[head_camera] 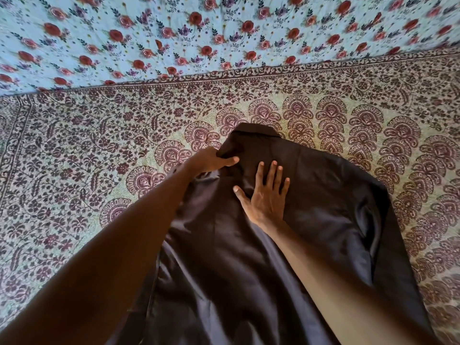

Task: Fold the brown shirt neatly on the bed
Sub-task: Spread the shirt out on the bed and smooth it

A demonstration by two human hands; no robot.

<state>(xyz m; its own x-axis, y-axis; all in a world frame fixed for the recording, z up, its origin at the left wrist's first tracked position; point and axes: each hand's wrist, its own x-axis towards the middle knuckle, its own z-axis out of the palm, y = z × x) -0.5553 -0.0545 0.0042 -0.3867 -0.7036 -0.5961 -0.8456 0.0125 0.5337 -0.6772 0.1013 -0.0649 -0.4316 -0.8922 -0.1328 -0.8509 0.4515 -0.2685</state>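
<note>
Brown, faintly glossy cloth is bunched in the left hand point(214, 160), whose fingers are pinched together on the near-left shoulder of the brown shirt point(311, 207), just below the collar point(254, 132). Beside it, the right hand point(266, 195) lies flat with fingers spread, palm pressed on the upper back of the garment and gripping nothing. The shirt is spread lengthwise down the bed, collar away from the person, its hem running out of view at the bottom edge between the two forearms. Its right side already appears turned in along a long vertical crease point(373, 220). Under it is a maroon-and-cream block-print bedspread point(74, 158); beyond that, a pale blue sheet with red roses point(174, 33).

The step looks like the left-side fold, with the flat palm as anchor. The risk is slip: this fabric seems smooth, so a pull from the pinched shoulder could drag the whole shirt sideways, skew the collar or undo the crease opposite. Ripples near the left edge could also be trapped inside the fold.
</note>
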